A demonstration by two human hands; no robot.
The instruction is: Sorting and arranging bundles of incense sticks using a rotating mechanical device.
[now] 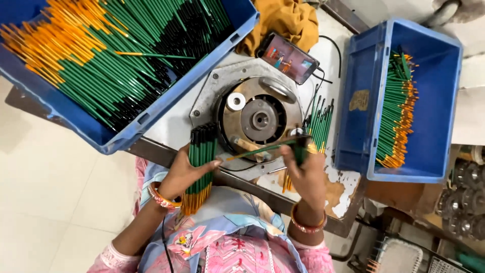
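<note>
Worn metal worktop [174,129], round machine [255,119] mid-frame. Left hand [184,172] clamped on green pencil bundle [201,164], lower centre. Right hand [305,169] pinching single pencil [257,150] at machine. Feeding step; next likely needs steady alignment.

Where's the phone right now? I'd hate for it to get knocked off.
In the head view, the phone lies top centre on the table, just beyond the round metal machine, beside the mustard cloth.

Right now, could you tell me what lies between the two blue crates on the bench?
In the head view, a round metal machine sits between the left crate and right crate, with a phone behind it and loose green brushes beside it.
</note>
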